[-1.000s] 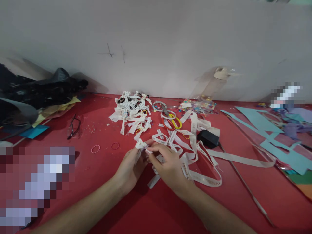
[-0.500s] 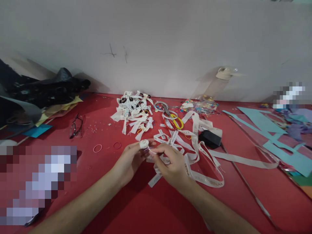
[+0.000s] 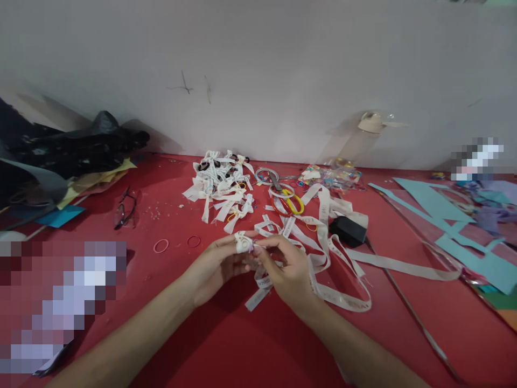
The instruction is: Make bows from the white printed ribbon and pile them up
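Observation:
My left hand is closed on a white printed ribbon, which is bunched over its thumb and index fingertip. From the right, my right hand pinches at the same ribbon's edge, where a bit of purple shows; I cannot make out whether that is an elastic band. Both hands hover over the red table, fingertips nearly meeting. Behind and beside my right hand lies a tangle of loose printed ribbon. A pile of white ribbon bows sits beyond my left hand.
Scissors with a yellow and red handle lie past the hands. Pink elastic bands, eyeglasses and a black bag are on the left. To the right are a black block, a bottle and light-blue paper offcuts.
The ribbon on my left fingers has turned and bunched up, with a loop now standing above the thumb. My right fingers have shifted slightly right, and the purple strand is less visible.

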Demonstrator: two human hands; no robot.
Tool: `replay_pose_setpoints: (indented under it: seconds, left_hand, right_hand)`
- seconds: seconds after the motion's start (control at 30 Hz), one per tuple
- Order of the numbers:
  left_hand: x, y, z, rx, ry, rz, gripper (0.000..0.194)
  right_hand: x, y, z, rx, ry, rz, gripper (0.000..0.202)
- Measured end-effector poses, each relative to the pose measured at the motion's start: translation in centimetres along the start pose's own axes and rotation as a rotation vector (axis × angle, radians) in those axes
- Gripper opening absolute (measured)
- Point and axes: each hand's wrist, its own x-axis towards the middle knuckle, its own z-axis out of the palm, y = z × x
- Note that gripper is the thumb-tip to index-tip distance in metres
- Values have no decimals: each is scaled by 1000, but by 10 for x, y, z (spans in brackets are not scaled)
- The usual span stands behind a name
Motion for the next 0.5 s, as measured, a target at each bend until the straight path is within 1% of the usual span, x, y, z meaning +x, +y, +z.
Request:
replay_pose_setpoints:
  seconds: [0.07, 0.2, 0.37, 0.5]
  left_hand:
    - [0, 1, -1, 17, -25, -30, 29]
    - [0, 1, -3, 50, -59, -45, 31]
    - [-1, 4, -3, 101, -60, -22, 30]
    - [0, 5, -3, 139, -37, 2, 30]
  right_hand:
    - [1, -1, -1, -8, 24, -23, 7]
    - [3, -3, -3, -15, 39, -57, 9]
    - [2, -2, -4, -28, 53, -93, 10]
    - [1, -1, -4, -50, 60, -117, 9]
